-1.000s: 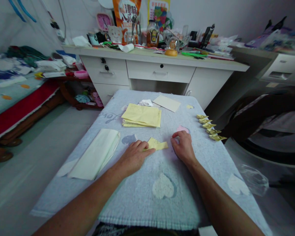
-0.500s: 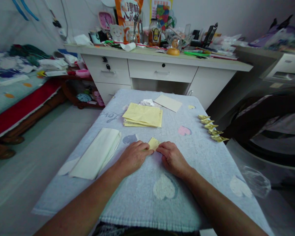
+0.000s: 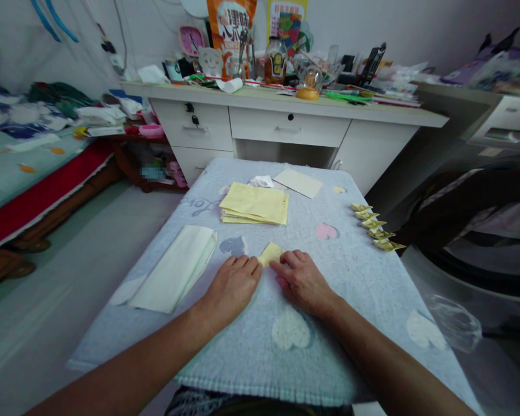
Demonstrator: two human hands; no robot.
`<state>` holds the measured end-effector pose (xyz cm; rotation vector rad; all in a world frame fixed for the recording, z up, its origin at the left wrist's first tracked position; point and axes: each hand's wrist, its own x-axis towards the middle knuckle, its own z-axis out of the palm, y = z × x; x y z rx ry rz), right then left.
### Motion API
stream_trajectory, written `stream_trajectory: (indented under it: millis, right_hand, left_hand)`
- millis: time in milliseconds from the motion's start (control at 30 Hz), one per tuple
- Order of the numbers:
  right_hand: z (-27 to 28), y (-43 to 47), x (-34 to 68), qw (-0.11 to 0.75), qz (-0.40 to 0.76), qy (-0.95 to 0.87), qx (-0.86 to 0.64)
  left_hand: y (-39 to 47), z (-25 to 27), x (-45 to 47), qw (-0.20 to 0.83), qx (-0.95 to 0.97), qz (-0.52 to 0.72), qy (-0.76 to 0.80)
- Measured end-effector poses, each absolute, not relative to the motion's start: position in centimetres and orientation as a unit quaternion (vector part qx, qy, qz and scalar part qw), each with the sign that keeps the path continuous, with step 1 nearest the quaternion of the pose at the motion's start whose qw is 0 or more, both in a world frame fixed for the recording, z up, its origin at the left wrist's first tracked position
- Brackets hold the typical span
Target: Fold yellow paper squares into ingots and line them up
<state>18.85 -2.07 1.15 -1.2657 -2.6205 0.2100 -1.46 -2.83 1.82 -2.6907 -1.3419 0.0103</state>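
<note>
A small folded piece of yellow paper [image 3: 270, 252] lies on the cloth-covered table between my two hands. My left hand [image 3: 237, 281] is closed, its curled fingers pinching the paper's left corner; the thumb is hidden. From the other side, my right hand [image 3: 302, 281] holds the paper's lower right edge with bent fingers, the index fingertip resting on it. Just beyond them lies a stack of yellow paper sheets [image 3: 255, 203]. Several small folded yellow paper pieces [image 3: 377, 226] stand in a row along the table's right side.
A folded white cloth or paper [image 3: 175, 268] lies to the left. At the far side are a crumpled white tissue [image 3: 261, 181] and a pale card [image 3: 299, 182]. Behind stands a cluttered white desk [image 3: 290, 104]; a washing machine [image 3: 500, 130] is at the right, a bed [image 3: 21, 167] at the left.
My left hand has turned and drawn slightly down and left, its fingers more curled. My right fingers have shifted a little left onto the paper, and more of the paper's left side shows.
</note>
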Motion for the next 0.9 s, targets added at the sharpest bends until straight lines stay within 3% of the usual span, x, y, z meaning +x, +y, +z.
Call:
stream_trajectory:
  millis: [433,900]
  right_hand:
    - [1.9,-3.2,17.2,0.040,0.024,-0.897,-0.439]
    - [2.0,-3.4,22.4,0.052,0.012,-0.870,-0.489]
  left_hand:
    - [-4.7,0.7,-3.2,0.065,-0.881,0.022,-0.468]
    - [-4.4,1.1,-3.5,0.057,-0.888,0.020,-0.456]
